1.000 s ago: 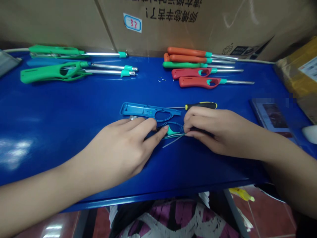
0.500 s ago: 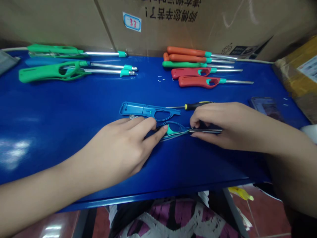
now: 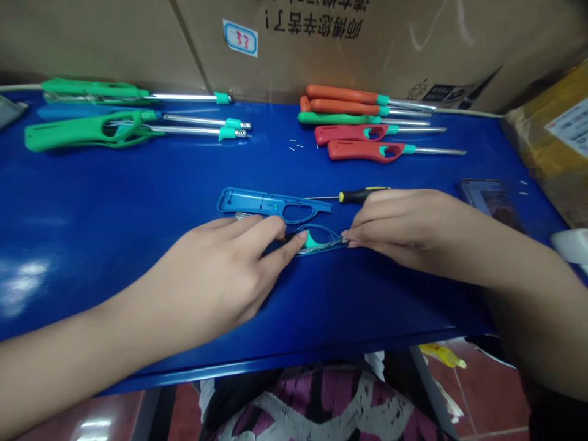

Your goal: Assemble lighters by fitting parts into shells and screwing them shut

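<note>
A blue lighter half-shell (image 3: 324,231) with a teal trigger (image 3: 311,241) lies on the blue table, partly under my hands. My left hand (image 3: 239,257) is closed over its handle end, the index fingertip pressing by the trigger. At the neck, the fingers of my right hand (image 3: 381,226) pinch the metal tube, most of which they cover. Just beyond lies the other blue handle half (image 3: 257,201), its hollow inside facing up. Behind my right hand is a black and yellow screwdriver (image 3: 361,196), its shaft touching or passing behind that half.
Green and blue long lighters (image 3: 87,130) lie at the back left. Several red, orange and green lighters (image 3: 362,150) lie at the back right. Small screws (image 3: 296,145) sit between them. A phone (image 3: 487,199) is at right, and a cardboard box (image 3: 138,43) stands behind.
My right fingers have closed in and moved left along the metal tube to the neck of the blue shell. My left hand keeps its place on the handle. The view shifts slightly.
</note>
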The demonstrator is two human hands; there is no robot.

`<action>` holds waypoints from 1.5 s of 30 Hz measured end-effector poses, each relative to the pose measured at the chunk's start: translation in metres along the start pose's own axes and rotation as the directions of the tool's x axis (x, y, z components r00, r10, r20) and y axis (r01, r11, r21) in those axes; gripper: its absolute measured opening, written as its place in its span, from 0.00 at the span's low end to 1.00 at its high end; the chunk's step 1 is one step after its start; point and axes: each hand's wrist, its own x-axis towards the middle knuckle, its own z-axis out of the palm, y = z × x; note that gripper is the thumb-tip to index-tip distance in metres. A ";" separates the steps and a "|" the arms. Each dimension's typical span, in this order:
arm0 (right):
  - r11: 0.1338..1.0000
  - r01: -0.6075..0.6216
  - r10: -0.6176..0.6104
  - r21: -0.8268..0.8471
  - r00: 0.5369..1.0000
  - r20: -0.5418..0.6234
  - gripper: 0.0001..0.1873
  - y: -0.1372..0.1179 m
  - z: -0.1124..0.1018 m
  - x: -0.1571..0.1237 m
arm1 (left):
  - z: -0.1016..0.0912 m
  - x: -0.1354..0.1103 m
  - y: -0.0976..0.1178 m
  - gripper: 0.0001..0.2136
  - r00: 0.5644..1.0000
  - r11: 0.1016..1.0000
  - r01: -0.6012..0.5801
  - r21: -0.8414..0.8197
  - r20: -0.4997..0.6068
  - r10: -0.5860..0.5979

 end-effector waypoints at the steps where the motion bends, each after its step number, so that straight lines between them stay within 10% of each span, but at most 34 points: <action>1: 1.000 0.002 -0.002 -0.001 1.000 -0.003 0.18 -0.001 0.000 0.000 | 0.000 0.000 0.000 0.17 1.000 1.000 0.002 0.001 -0.003 -0.002; 22: 0.986 -0.101 0.102 -0.136 0.995 0.004 0.14 -0.007 0.002 0.000 | -0.002 0.001 -0.002 0.19 1.000 1.000 -0.001 -0.008 0.014 0.001; 32: 0.846 -0.391 0.427 0.363 0.904 -0.021 0.07 -0.006 0.010 0.011 | -0.002 0.000 -0.002 0.19 1.000 1.000 -0.007 -0.013 0.026 0.007; 45: 0.887 -0.371 0.385 0.276 0.923 0.006 0.09 -0.008 0.011 0.010 | -0.001 0.003 -0.002 0.18 1.000 0.999 0.009 -0.037 -0.007 -0.010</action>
